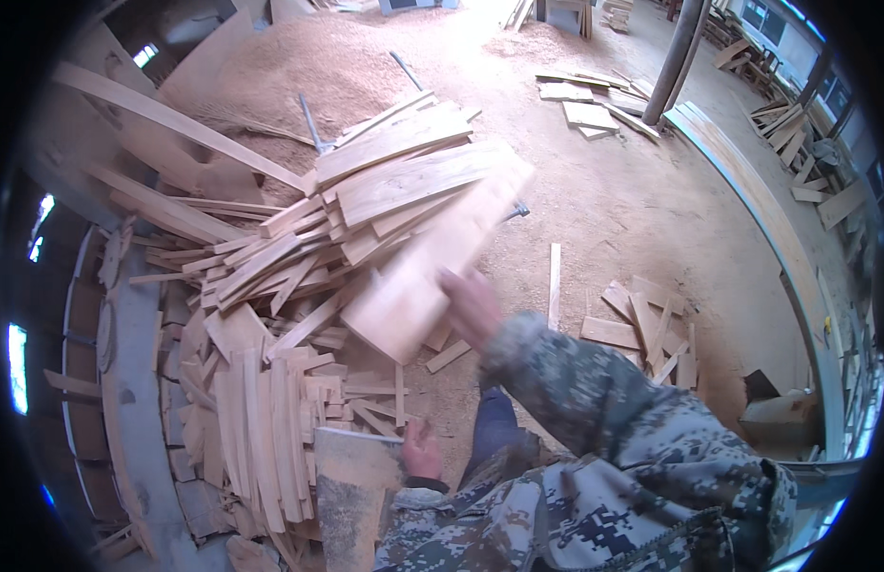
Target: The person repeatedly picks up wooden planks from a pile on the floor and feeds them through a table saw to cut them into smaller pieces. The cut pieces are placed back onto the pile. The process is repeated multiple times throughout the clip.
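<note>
A wide pale plank (pixel 409 286) slants over the stacked boards, blurred by motion at its far end. My right hand (pixel 472 303) is closed on its near right edge, the fingers somewhat smeared. Lower down, my left hand (pixel 423 450) is beside a sawdust-covered flat surface (pixel 358 481), close to its right edge. Its fingers point upward, loosely apart, with nothing visible in them. Beneath and behind the plank lies a heap of cut boards (pixel 404 191), some stacked flat and others fanned out. Upright slats (pixel 261 439) stand packed together left of my left hand.
A long board (pixel 142 110) juts in from the upper left. Metal bars (pixel 311 124) stick out behind the heap. Loose offcuts (pixel 642 329) lie on the dusty floor at right, with more boards (pixel 590 105) farther back near a post (pixel 678 57). A long beam (pixel 766 210) curves along the right.
</note>
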Demonstrator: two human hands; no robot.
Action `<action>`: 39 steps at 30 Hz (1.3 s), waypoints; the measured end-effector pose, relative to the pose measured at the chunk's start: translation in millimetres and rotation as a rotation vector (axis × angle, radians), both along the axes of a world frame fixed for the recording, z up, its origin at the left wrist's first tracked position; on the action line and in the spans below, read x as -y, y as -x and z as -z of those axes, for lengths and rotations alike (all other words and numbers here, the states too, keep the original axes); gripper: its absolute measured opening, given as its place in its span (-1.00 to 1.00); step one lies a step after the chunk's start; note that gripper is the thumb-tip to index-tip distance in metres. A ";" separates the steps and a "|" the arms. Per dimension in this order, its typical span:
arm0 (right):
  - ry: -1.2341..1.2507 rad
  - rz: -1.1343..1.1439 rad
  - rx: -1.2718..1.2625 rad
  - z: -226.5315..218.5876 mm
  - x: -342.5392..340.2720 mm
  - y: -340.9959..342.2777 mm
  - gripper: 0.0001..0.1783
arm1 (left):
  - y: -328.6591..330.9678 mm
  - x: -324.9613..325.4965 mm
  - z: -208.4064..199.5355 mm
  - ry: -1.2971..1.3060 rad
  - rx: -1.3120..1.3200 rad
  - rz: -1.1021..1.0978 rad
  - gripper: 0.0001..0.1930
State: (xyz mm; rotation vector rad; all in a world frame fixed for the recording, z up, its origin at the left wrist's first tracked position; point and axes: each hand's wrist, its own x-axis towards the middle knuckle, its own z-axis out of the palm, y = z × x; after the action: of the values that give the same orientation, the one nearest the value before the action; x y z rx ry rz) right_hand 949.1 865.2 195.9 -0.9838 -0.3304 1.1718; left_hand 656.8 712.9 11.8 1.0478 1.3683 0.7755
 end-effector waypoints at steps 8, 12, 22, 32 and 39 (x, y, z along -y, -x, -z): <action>0.070 -0.378 0.579 97.2 -106.5 24.5 -0.27 | 37.8 -67.0 15.7 -0.201 -0.802 0.840 -0.42; 0.774 -0.497 0.813 251.9 40.4 -10.3 -0.44 | 55.8 -67.2 23.7 -0.120 -0.990 1.152 -0.49; 1.833 -0.257 0.404 292.8 434.3 -76.4 -0.53 | 59.6 -85.7 51.7 -0.192 -1.112 1.276 -0.47; 1.622 0.089 0.255 338.3 475.6 -11.7 -0.59 | -43.3 -175.7 63.6 -0.157 -1.086 1.401 -0.37; 1.351 0.211 -0.077 332.8 473.0 -36.2 -0.54 | -283.0 -303.4 37.8 -0.100 -0.629 1.394 -0.34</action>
State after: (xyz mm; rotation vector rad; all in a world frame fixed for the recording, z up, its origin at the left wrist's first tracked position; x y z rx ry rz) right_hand 985.2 392.2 -136.9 -2.0442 0.7395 1.1736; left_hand 939.9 1016.3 -26.0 2.0206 0.7213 -0.5729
